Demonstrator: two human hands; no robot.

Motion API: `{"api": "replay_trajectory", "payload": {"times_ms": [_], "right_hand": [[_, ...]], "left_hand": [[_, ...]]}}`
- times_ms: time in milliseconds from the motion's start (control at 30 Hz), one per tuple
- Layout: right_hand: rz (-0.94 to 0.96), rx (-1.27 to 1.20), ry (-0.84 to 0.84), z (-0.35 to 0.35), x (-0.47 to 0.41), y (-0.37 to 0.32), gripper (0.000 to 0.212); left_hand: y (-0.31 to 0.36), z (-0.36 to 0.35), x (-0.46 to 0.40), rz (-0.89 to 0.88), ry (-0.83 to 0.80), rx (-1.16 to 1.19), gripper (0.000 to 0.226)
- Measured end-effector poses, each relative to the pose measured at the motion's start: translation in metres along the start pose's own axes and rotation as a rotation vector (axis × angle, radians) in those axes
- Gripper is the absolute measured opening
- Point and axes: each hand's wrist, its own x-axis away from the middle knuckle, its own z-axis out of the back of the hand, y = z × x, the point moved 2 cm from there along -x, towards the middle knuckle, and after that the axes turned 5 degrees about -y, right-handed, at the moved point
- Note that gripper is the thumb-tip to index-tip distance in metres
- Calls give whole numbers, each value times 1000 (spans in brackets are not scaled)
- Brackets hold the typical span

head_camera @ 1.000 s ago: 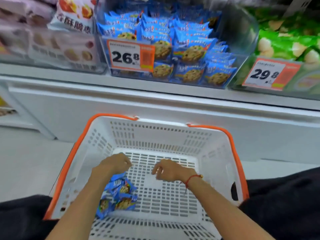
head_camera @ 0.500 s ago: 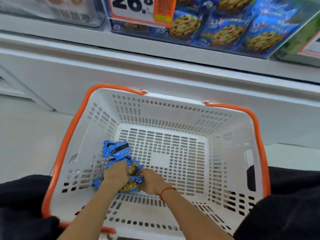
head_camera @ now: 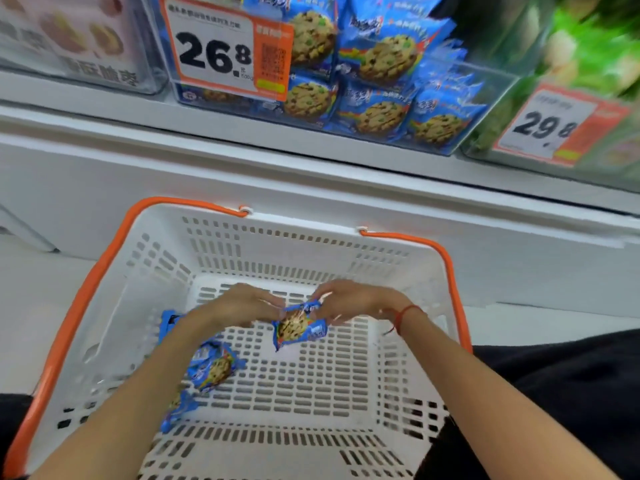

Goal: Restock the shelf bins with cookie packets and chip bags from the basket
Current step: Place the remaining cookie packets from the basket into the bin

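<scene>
step: pickup from basket, mid-lift; one cookie packet (head_camera: 299, 326) held up over basket floor at frame centre
left hand (head_camera: 242, 304): fingers curled at packet's upper-left corner, looks like a pinch; blurred, exact contact hard to confirm
right hand (head_camera: 349, 301): pinching packet's upper-right edge; red string bracelet (head_camera: 403, 315) on wrist
held packet: blue wrapper, cookie print facing camera, hanging between both hands, clear of basket floor as far as can be judged
basket (head_camera: 346, 244): white slotted plastic, orange handles folded down along rim; fills lower half of frame
leftover packets (head_camera: 213, 368): same blue kind, lying on basket floor lower left of centre, partly under left forearm; count unclear, at least two or three
chip bags: none visible in basket
target bin (head_camera: 491, 109): clear shelf bin, top centre of frame, already well stocked with matching blue cookie packets; price tag (head_camera: 225, 50) reading 26.8 on its front
neighbour bins: green bags upper right behind a 29.8 tag (head_camera: 550, 128), blurred; pale packaging upper left
progress: judged late stage, basket almost empty, only a few cookie packets left
next move: raise packet up and forward over front wall of blue bin, drop on top of stack; one hand enough for that, other free to collect leftovers
risk: bin near full at front, packet may slide off if set on the edge; better placed toward back
</scene>
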Motion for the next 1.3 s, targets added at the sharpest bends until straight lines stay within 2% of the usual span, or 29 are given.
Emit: {"api": "replay_trajectory", "payload": {"times_ms": [133, 267, 367, 433, 500, 633, 733, 800, 867, 1000, 1067, 1133, 1200, 1300], "right_hand": [[150, -244, 117, 42, 58, -15, 17], [318, -424, 320, 61, 101, -33, 29], [418, -520, 512, 68, 124, -54, 33], [450, -503, 557, 70, 138, -67, 31], [476, -463, 588, 71, 154, -78, 26], [532, -439, 729, 78, 192, -93, 21], [600, -352, 761, 81, 213, -106, 22], [625, -253, 860, 89, 223, -114, 27], [651, -207, 938, 101, 234, -124, 30], [697, -231, 979, 133, 257, -146, 15], [652, -146, 1044, 153, 260, -156, 13], [573, 28, 1188, 178, 253, -164, 14], [469, 243, 1346, 199, 241, -170, 18], [296, 552, 1474, 219, 221, -182, 37]], "left_hand": [[57, 3, 13, -195, 63, 110, 13], [105, 7, 38, -358, 90, 138, 14], [129, 7, 57, -376, 4, 127, 20], [142, 7, 68, -385, -49, 73, 36], [153, 6, 76, -441, -52, 83, 42], [179, 0, 92, -637, 74, 268, 21], [202, -6, 103, -800, 179, 295, 23], [218, -6, 107, -883, 252, 218, 28], [235, -1, 109, -924, 396, 50, 36], [276, 25, 124, -969, 910, -245, 27], [300, 43, 124, -975, 1061, -407, 24], [320, 66, 107, -892, 1083, -662, 26], [331, 83, 84, -711, 1011, -902, 37], [332, 91, 66, -558, 916, -957, 44]]}}
